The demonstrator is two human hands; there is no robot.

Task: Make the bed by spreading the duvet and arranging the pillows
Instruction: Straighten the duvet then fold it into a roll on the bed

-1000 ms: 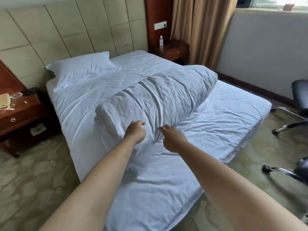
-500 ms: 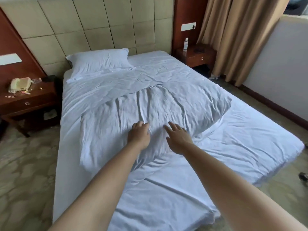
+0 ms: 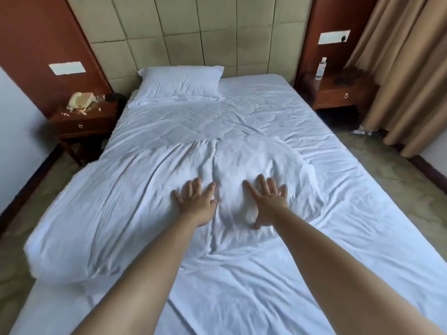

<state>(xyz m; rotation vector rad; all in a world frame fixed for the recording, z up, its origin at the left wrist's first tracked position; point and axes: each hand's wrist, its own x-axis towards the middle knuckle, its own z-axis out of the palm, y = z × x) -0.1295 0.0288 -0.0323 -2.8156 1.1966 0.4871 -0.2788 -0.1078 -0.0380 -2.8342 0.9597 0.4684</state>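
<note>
Both hands are lying flat on the duvet (image 3: 150,197), which is sitting bunched across the middle of the bed (image 3: 362,213) with its left end hanging past the edge. The left hand (image 3: 196,201) and right hand (image 3: 264,204) are pressing down with fingers spread apart, gripping nothing. The spreading step is underway, I judge. Next, each hand is probably needing to find an edge to pull outward. One pillow (image 3: 180,79) is resting at the headboard.
</note>
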